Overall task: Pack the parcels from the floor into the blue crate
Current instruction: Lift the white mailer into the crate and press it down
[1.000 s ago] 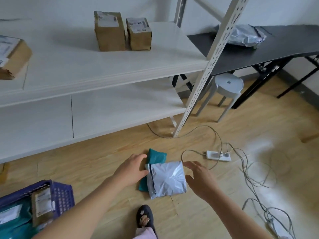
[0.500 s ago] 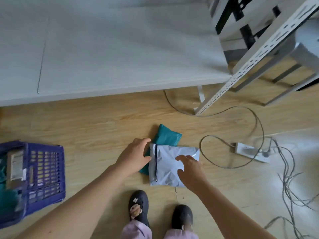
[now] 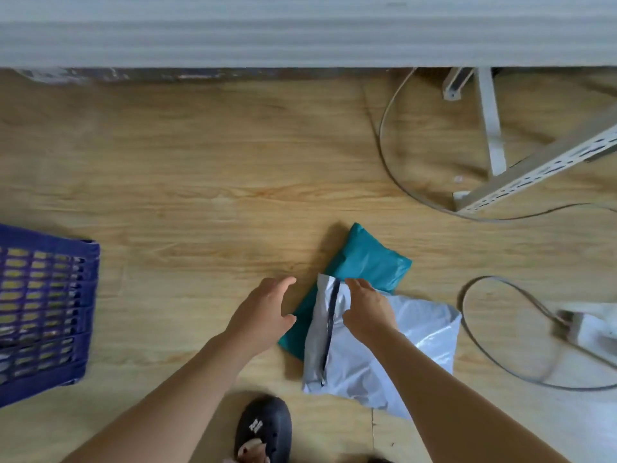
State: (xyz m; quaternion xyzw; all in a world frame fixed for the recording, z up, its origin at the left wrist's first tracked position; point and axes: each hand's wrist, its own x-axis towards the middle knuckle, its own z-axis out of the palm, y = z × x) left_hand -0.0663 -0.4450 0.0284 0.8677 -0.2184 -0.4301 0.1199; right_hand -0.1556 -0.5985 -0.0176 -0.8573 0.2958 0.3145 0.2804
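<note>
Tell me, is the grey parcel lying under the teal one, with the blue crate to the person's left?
Not quite: the head view shows the grey parcel lying on top of the teal parcel, not under it. The blue crate is indeed to the person's left.

The wooden floor [image 3: 207, 168] carries a teal parcel [image 3: 370, 259] in front of me, with a grey parcel [image 3: 424, 332] overlapping its near edge. The blue crate [image 3: 43, 295] stands well to the left. To the right lie a looping cable [image 3: 381, 135], a power strip [image 3: 591, 325] and the shelf post [image 3: 534, 172]. My shoe [image 3: 263, 426] stands nearest.
</note>
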